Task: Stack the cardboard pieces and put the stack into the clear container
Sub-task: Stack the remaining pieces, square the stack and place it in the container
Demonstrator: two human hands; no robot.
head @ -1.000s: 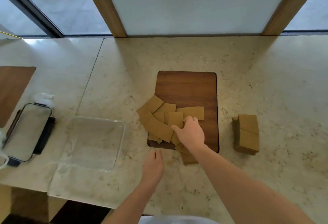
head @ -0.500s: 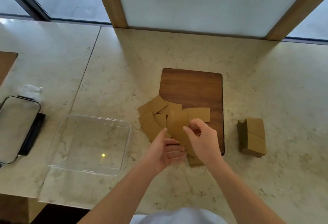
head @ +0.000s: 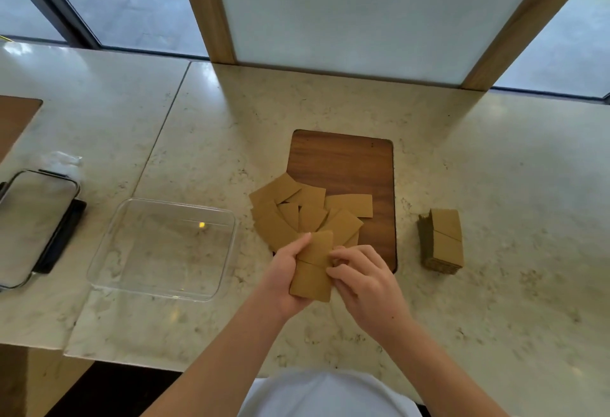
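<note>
Head view: the left hand (head: 284, 276) is gripping two overlapping cardboard pieces (head: 313, 268) just above the counter, while the right hand (head: 364, 279) is pinching their right edge. Roughly eight loose pieces (head: 307, 210) are lying fanned across one wooden board (head: 343, 161). One clear container (head: 165, 248) is sitting left; one finished stack (head: 444, 241) right.

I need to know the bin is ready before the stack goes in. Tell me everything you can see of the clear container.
The clear container is a shallow, square, see-through tray with rounded corners, plastic by its look. It sits upright and lidless on the pale stone counter, left of the wooden board and loose cardboard pieces. Nothing lies inside; neither hand touches it.
</note>
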